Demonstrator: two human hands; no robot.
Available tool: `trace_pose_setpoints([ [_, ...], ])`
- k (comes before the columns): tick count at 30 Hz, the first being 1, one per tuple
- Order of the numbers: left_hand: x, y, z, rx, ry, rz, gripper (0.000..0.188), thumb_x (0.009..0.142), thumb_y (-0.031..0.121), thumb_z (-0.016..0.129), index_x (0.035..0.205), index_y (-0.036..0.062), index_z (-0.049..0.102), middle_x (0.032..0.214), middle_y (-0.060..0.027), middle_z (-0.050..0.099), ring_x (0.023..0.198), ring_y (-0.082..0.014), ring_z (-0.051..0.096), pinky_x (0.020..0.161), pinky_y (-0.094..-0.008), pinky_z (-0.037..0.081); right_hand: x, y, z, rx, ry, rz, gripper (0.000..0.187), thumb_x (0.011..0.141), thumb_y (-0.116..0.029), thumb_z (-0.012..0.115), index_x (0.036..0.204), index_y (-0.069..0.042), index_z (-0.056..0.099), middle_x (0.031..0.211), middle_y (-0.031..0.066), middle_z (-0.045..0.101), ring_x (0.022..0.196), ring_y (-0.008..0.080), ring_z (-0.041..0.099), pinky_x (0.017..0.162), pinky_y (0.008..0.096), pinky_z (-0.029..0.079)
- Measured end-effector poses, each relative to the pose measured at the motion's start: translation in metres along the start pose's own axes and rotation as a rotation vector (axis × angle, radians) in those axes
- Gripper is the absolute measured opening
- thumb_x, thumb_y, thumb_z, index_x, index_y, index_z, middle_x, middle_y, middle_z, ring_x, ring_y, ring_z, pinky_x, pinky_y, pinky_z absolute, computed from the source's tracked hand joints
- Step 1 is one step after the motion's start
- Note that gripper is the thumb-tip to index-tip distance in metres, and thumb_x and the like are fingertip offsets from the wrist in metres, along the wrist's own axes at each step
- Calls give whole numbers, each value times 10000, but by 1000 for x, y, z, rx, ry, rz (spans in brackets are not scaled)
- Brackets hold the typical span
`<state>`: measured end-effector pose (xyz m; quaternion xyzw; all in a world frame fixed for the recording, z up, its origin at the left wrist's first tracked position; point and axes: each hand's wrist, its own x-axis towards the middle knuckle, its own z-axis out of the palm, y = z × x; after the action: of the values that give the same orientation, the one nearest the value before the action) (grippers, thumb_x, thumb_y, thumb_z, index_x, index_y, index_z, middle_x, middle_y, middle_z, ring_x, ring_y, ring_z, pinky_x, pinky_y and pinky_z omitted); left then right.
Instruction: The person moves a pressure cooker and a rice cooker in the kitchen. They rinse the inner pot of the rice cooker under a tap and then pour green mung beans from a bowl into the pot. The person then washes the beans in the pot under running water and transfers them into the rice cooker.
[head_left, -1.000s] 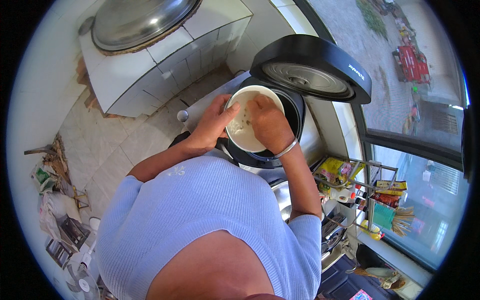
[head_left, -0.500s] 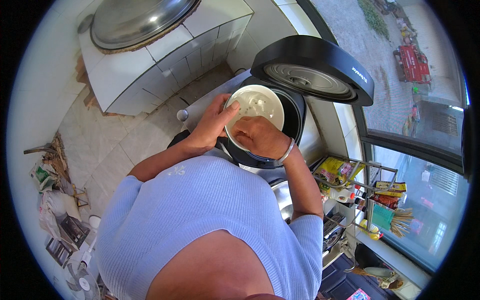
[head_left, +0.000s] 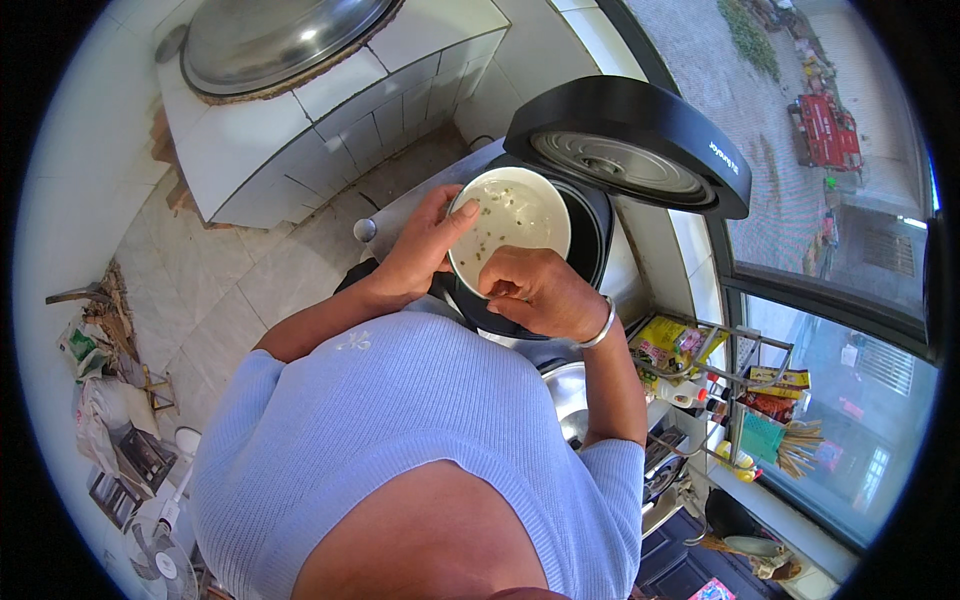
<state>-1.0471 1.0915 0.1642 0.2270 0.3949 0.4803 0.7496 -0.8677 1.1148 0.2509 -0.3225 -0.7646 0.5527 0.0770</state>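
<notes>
My left hand (head_left: 428,245) grips the left side of a white inner pot or bowl (head_left: 563,222), thumb over the rim and fingers outside. Clear liquid with small dark greenish bits (head_left: 490,215) scattered in it lies inside. Over the near right rim, my right hand (head_left: 545,292) is closed with fingers curled in; what they hold, if anything, is hidden. The bowl is above the black electric cooker (head_left: 590,240), whose lid (head_left: 630,150) stands raised at the far right.
A tiled stove with a large metal lid (head_left: 290,45) is at the far left. Beside the window on the right stands a metal rack (head_left: 770,352) with packets and bottles. A steel basin (head_left: 567,395) sits near my right forearm. An electric fan (head_left: 160,560) is at lower left.
My right hand has drawn back from inside the bowl toward its near right rim. More of the dark bits now show, spread through the liquid. The left hand keeps its hold.
</notes>
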Motion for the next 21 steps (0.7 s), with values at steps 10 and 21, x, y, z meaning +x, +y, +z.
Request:
trace_pose_setpoints([
  [10, 1, -1, 1, 2, -11, -8, 582, 891, 436, 611, 1254, 32, 402, 1093, -105, 543, 951, -153, 600, 707, -292, 552, -3, 8, 4, -115, 77, -150, 158, 705, 57, 652, 761, -31, 534, 726, 83, 569, 672, 267, 578, 609, 338, 454],
  [21, 1, 8, -2, 5, 31, 32, 595, 906, 455, 571, 1280, 30, 384, 1111, -97, 546, 994, -152, 595, 719, -309, 555, -49, 22, 2, 211, 631, -58, 174, 776, 132, 578, 891, 3, 595, 860, 51, 593, 743, 116, 589, 651, 223, 481],
])
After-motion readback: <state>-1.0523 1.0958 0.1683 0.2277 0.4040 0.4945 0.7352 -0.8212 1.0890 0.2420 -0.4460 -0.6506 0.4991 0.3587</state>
